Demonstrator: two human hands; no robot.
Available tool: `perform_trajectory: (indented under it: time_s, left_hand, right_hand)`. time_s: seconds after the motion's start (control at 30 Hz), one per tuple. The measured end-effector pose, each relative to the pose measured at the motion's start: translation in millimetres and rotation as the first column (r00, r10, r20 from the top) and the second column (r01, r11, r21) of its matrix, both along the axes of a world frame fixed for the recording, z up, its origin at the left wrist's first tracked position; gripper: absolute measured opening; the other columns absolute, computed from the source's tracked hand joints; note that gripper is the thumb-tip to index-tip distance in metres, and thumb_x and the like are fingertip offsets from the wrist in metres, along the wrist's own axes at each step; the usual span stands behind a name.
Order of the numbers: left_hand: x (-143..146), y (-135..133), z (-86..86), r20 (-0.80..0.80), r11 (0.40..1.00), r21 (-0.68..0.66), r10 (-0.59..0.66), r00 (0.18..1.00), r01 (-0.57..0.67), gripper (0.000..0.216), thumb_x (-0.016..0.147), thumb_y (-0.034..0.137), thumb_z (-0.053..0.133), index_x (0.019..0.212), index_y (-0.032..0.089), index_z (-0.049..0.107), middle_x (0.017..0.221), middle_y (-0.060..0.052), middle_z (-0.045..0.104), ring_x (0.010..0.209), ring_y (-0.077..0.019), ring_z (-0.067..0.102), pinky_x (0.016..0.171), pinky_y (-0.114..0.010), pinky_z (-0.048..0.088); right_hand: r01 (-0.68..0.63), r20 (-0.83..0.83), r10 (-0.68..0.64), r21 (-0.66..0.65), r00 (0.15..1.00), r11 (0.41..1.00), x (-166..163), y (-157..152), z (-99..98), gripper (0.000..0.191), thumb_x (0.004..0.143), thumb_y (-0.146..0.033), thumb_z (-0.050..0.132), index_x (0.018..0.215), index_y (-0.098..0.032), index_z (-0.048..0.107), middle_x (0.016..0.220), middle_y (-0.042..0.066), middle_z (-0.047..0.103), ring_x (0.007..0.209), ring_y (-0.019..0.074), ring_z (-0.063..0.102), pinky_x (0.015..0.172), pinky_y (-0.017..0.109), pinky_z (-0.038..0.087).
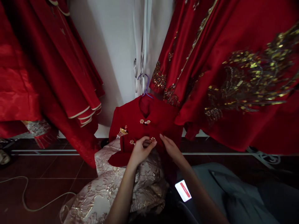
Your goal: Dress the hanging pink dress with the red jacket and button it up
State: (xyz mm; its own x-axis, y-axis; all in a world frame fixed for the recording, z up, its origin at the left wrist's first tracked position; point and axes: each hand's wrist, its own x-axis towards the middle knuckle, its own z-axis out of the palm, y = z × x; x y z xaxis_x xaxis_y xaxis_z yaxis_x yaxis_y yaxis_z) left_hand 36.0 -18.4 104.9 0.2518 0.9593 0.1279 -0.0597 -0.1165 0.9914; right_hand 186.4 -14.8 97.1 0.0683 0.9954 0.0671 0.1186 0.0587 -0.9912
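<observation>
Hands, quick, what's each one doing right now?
Left hand: closed, pinching the front of the small red pearl-buttoned jacket.
Right hand: open, fingertips resting on the same jacket.

We count one small red jacket (149,119) on one purple hanger (146,85); on it three pearl clasps (145,121) and one gold brooch (123,131); two hands at its front, the left hand (140,151) and the right hand (171,147); below the jacket one pale brocade garment (109,186); to its lower right one lit phone (183,190); to its lower left one white cable (24,199).
</observation>
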Motion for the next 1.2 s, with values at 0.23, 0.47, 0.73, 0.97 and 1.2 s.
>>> perform_trajectory:
  time_s: [0.23, 0.47, 0.73, 0.97, 1.2]
  left_hand:
    - [-12, 3, -1.5, 0.194, 0.962, -0.05, 0.273, 0.942, -0.269, 0.032, 0.065, 0.04, 0.069, 0.08, 0.016, 0.054, 0.067, 0.002, 0.058, 0.059, -0.0097, 0.056, 0.049, -0.019, 0.048]
    - [-14, -2, 1.8, 0.216, 0.971, -0.042, 0.239, 0.947, -0.235, 0.032, 0.076, 0.046, 0.055, 0.084, 0.015, 0.058, 0.082, -0.004, 0.064, 0.072, -0.0138, 0.061, 0.055, -0.021, 0.052]
    - [-27, 2, -0.9, 0.088, 0.978, 0.044, 0.2, 0.976, -0.204, 0.027, 0.078, 0.042, 0.055, 0.083, 0.016, 0.059, 0.083, -0.003, 0.064, 0.073, -0.0135, 0.061, 0.061, -0.023, 0.053]
    - [-24, 5, -14.0, 0.069, 0.963, 0.026, 0.266, 0.962, -0.268, 0.031, 0.082, 0.045, 0.047, 0.086, 0.016, 0.059, 0.084, -0.003, 0.062, 0.073, -0.0139, 0.06, 0.059, -0.023, 0.052]
    - [-40, 18, -19.2, -0.117, 0.861, 0.293, 0.464, 0.878, -0.416, 0.023, 0.074, 0.035, 0.062, 0.088, 0.017, 0.063, 0.086, -0.005, 0.064, 0.079, -0.0157, 0.059, 0.075, -0.029, 0.048]
  right_hand:
    - [0.141, 0.393, -0.31, 0.402, 0.866, 0.905, -7, -15, 12.6, 0.031, 0.074, -0.045, 0.061, 0.09, -0.019, 0.056, 0.084, 0.007, 0.06, 0.072, 0.0187, 0.056, 0.07, 0.033, 0.048]
    - [0.057, 0.282, -0.152, 0.317, 0.947, 0.947, -44, -16, 18.1, 0.041, 0.076, -0.044, 0.059, 0.108, -0.019, 0.053, 0.097, 0.01, 0.061, 0.077, 0.0191, 0.06, 0.062, 0.03, 0.051]
    - [-0.18, 0.068, 0.17, 0.19, 0.983, 0.965, -41, -6, 19.9, 0.035, 0.074, -0.033, 0.063, 0.106, -0.021, 0.059, 0.102, 0.007, 0.066, 0.09, 0.0185, 0.063, 0.077, 0.033, 0.054]
    - [-0.219, 0.05, 0.214, 0.147, 0.976, 0.965, -37, -6, 14.8, 0.027, 0.076, -0.037, 0.061, 0.096, -0.019, 0.058, 0.101, 0.006, 0.062, 0.087, 0.0165, 0.062, 0.071, 0.031, 0.056]
    - [-0.063, 0.134, 0.035, 0.205, 0.99, 0.977, -46, 5, 0.1, 0.025, 0.072, -0.037, 0.066, 0.082, -0.019, 0.052, 0.081, 0.004, 0.063, 0.076, 0.0155, 0.063, 0.063, 0.026, 0.052]
